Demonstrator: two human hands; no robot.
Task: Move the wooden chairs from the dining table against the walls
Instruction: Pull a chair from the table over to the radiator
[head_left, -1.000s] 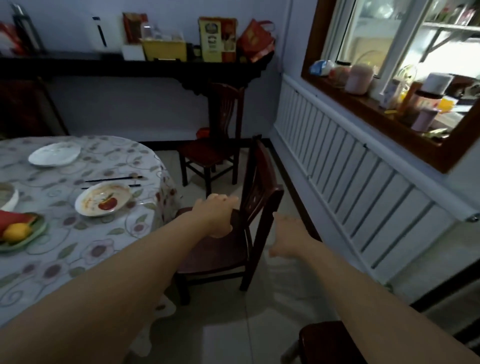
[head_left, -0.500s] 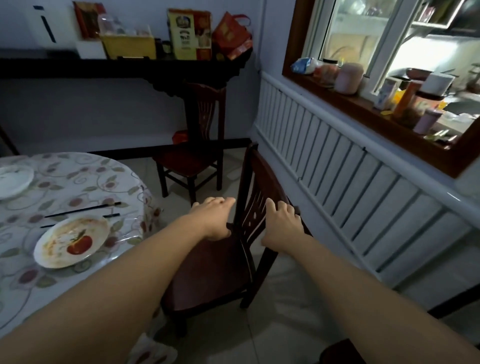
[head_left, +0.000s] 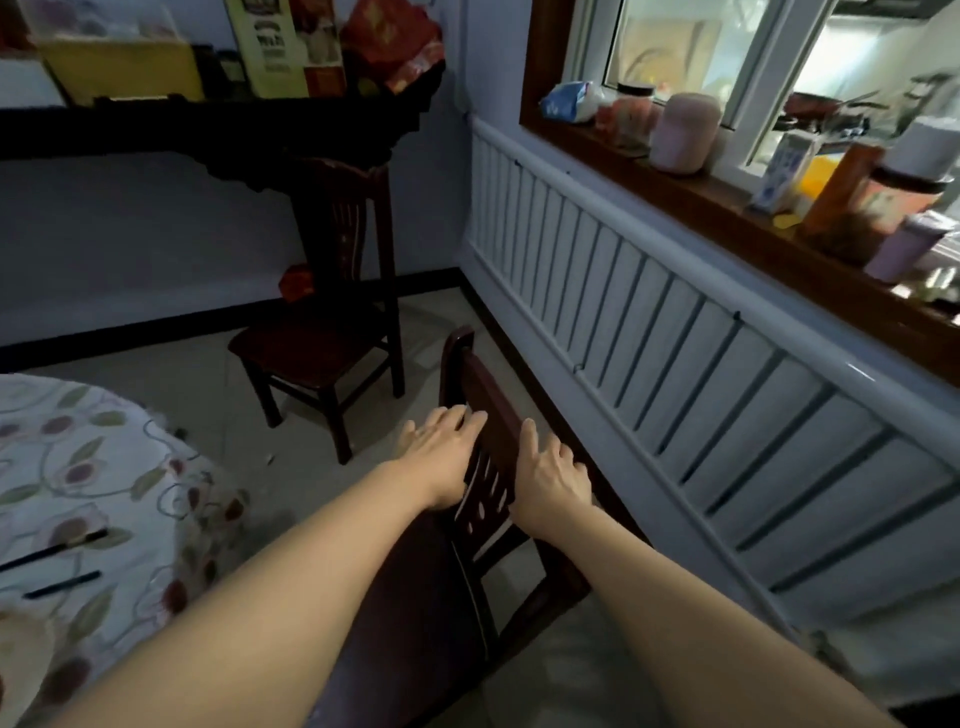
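Observation:
A dark wooden chair (head_left: 470, 374) stands in front of me, its back turned toward the white slatted wall panel on the right. My left hand (head_left: 441, 452) holds the chair's backrest from the seat side. My right hand (head_left: 545, 473) grips the same backrest from the wall side. The seat lies mostly under my left forearm. A second dark wooden chair (head_left: 322, 343) stands farther off against the back wall, under a dark console shelf. The dining table (head_left: 93, 467), covered in a floral cloth, is at my lower left.
The white slatted radiator cover (head_left: 701, 332) runs along the right wall under a wooden windowsill (head_left: 727, 208) crowded with jars and bottles. A dark console shelf (head_left: 208, 124) holds boxes and bags. Chopsticks (head_left: 52, 551) lie on the table. Pale tiled floor lies between chairs and table.
My right hand reached up and took hold of the backrest. The chair and I have moved toward the right wall, and the table has slid out to the left of view.

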